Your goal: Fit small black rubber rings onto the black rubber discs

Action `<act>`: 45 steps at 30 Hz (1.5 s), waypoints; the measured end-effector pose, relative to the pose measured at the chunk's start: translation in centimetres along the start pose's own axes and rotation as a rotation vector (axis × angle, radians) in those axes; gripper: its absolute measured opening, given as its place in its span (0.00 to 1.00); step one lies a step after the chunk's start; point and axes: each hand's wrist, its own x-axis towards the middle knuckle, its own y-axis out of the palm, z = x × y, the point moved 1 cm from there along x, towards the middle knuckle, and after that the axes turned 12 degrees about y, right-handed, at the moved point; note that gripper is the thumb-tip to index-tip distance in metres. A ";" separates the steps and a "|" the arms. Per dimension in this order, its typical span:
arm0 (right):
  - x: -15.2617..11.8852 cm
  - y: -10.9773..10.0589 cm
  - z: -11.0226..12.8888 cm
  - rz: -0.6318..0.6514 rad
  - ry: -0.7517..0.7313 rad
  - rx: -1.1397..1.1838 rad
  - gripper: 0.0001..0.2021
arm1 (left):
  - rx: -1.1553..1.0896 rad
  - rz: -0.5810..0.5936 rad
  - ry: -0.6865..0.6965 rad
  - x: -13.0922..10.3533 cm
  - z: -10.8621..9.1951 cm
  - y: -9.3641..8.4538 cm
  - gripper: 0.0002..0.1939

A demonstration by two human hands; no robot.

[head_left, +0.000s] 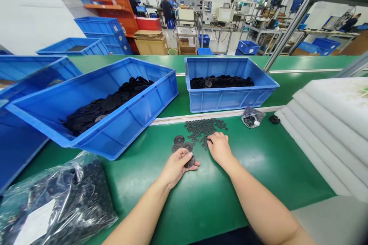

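My left hand grips a black disc between thumb and fingers, just above the green tabletop. Right beyond it lie a few more round black discs with holes in them. My right hand is at the near right edge of a spread of small dark rings. Its fingertips are pinched together over the rings, and a dark bit shows at them, too small to name. The palm side of the right hand is hidden.
Two blue bins, one at left and one at centre, hold black discs. A clear bag of black parts lies at left. Toward the right are a small bag, a black round part and stacked white foam sheets.
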 end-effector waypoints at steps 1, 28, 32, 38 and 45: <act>-0.1 -0.1 0.0 -0.004 -0.002 0.009 0.08 | -0.020 -0.012 -0.005 0.0 -0.1 -0.1 0.24; -2.1 -0.4 0.8 -0.009 -0.121 0.161 0.07 | 0.127 -0.237 0.386 0.8 -1.9 -1.9 0.24; -1.6 -0.5 0.4 0.065 -0.056 0.030 0.08 | 0.791 -0.419 0.652 0.9 -3.1 -3.9 0.13; -2.1 -0.6 0.8 0.068 -0.032 0.058 0.07 | 1.337 -0.319 0.633 1.3 -2.2 -4.8 0.10; -2.3 -0.5 0.7 0.093 -0.052 0.014 0.03 | 1.475 -0.162 0.504 1.4 -1.6 -5.0 0.19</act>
